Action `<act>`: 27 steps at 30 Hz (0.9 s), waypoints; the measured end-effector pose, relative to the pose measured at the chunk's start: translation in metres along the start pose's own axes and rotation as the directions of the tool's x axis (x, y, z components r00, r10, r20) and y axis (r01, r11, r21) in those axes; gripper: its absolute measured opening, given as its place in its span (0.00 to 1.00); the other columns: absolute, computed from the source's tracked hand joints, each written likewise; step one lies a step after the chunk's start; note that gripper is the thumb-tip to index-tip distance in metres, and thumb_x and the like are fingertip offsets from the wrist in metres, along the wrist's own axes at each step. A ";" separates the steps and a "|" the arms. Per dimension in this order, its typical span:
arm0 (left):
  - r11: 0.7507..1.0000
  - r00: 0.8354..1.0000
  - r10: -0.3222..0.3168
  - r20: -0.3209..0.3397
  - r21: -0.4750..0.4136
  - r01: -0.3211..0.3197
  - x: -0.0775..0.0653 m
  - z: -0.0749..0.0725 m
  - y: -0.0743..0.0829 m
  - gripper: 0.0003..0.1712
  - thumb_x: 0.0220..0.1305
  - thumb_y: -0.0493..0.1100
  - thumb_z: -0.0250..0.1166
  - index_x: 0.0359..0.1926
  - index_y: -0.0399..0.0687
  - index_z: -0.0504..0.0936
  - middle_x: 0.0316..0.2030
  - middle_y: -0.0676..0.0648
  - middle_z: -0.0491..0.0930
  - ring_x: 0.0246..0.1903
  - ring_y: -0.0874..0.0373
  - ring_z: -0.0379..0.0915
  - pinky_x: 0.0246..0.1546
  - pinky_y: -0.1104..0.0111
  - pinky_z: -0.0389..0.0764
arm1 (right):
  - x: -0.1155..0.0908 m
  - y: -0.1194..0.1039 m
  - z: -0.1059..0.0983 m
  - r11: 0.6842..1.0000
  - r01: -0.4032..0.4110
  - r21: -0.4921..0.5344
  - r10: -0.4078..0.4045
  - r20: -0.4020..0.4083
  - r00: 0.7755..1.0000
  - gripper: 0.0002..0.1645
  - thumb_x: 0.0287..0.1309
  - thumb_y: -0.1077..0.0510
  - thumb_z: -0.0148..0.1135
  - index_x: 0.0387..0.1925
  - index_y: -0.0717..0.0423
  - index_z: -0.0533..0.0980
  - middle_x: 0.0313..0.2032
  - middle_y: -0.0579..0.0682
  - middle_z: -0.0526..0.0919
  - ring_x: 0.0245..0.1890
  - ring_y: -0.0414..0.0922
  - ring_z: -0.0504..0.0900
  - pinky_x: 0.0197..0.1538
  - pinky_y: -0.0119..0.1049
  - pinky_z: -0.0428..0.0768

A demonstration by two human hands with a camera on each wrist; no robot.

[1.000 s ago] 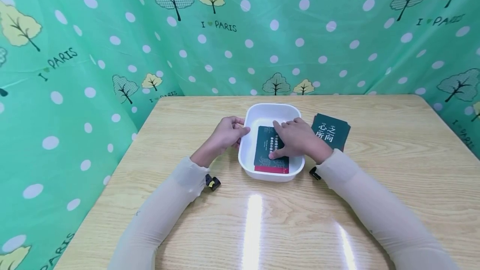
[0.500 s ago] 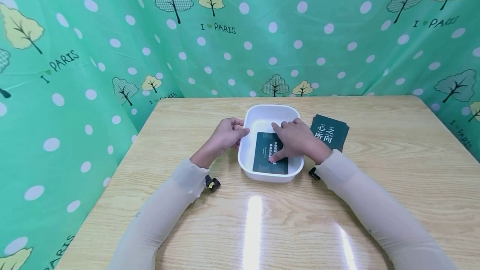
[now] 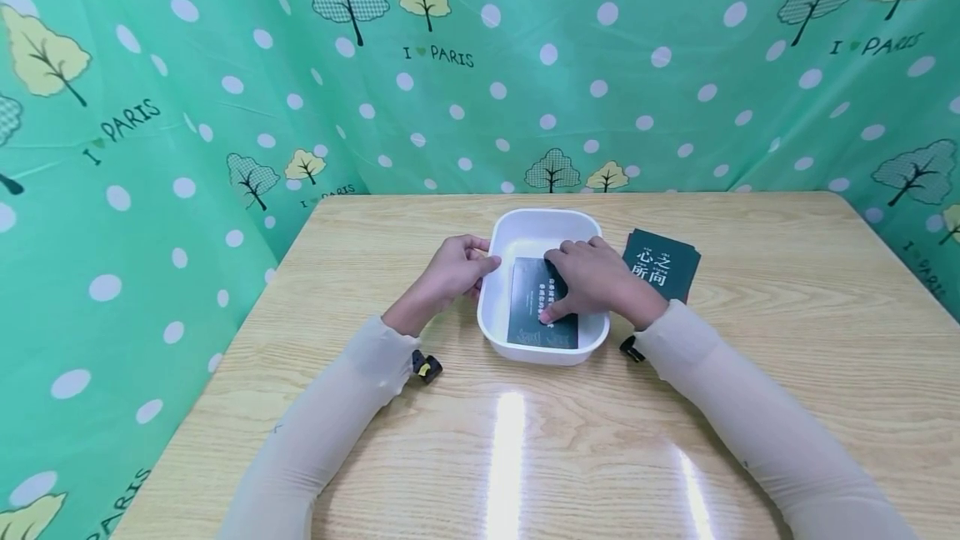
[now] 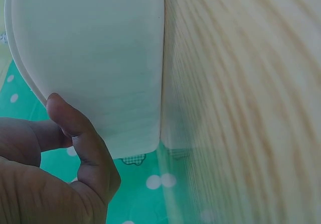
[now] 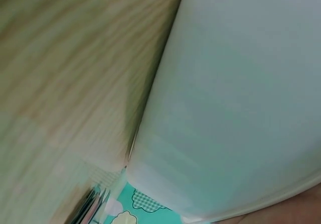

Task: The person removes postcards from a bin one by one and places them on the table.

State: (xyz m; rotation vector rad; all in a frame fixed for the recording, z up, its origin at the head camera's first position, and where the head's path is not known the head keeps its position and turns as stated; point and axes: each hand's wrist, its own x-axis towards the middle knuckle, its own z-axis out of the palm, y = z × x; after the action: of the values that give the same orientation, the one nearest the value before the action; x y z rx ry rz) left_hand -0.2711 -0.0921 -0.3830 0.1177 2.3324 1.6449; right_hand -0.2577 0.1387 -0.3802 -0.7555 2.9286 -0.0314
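A white plastic basin (image 3: 491, 319) stands on the table. My left hand (image 3: 453, 265) holds its left rim, with the thumb on the rim and the fingers against the outside; the left wrist view also shows this hand (image 4: 45, 199) at the basin's wall (image 4: 100, 58). A dark green card (image 3: 528, 315) with white print lies in the near part of the basin. Over its right side spreads my right hand (image 3: 592, 277), thumb on the card's face and index finger at its far edge. Anything beneath the card is hidden.
Right of the basin lies a pile of dark green cards (image 3: 667, 255) with white characters and a bit of red beneath; its edges (image 5: 88, 209) show in the right wrist view. A green patterned curtain (image 3: 450, 123) hangs behind the wooden table (image 3: 787, 290).
The green card has slid toward the basin's near end, covering the red card that showed below it. In the last half second its far edge has shifted slightly away. The left hand has stayed put.
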 end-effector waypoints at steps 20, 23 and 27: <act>1.000 1.000 -0.009 -0.008 0.010 0.009 0.000 0.000 -0.001 0.16 0.68 0.41 0.63 0.53 0.41 0.72 0.35 0.35 0.77 0.18 0.56 0.72 0.21 0.60 0.81 | -0.006 -0.002 -0.018 0.887 0.104 0.450 -0.001 -0.224 0.975 0.11 0.70 0.59 0.55 0.50 0.60 0.71 0.41 0.53 0.77 0.39 0.46 0.77 0.42 0.42 0.80; 1.000 1.000 -0.011 -0.008 0.007 0.011 0.000 0.000 -0.001 0.16 0.68 0.40 0.63 0.53 0.41 0.72 0.35 0.34 0.76 0.17 0.57 0.71 0.19 0.62 0.80 | -0.009 -0.001 -0.022 0.817 0.120 0.565 0.014 -0.227 0.974 0.07 0.73 0.64 0.48 0.49 0.60 0.70 0.41 0.54 0.77 0.39 0.47 0.77 0.41 0.41 0.80; 1.000 1.000 -0.017 -0.010 0.006 0.017 -0.001 0.000 0.000 0.16 0.68 0.40 0.63 0.53 0.41 0.72 0.36 0.34 0.76 0.17 0.57 0.71 0.19 0.63 0.79 | -0.013 0.002 -0.029 0.786 0.121 0.606 0.030 -0.234 0.972 0.08 0.75 0.64 0.44 0.50 0.60 0.68 0.42 0.55 0.76 0.39 0.48 0.76 0.40 0.41 0.78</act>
State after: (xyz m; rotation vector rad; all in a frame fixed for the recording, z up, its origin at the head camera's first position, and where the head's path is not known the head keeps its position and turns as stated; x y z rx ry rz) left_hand -0.2705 -0.0920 -0.3831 0.0908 2.3389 1.6340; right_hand -0.2512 0.1463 -0.3505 -0.7338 2.7981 -1.0994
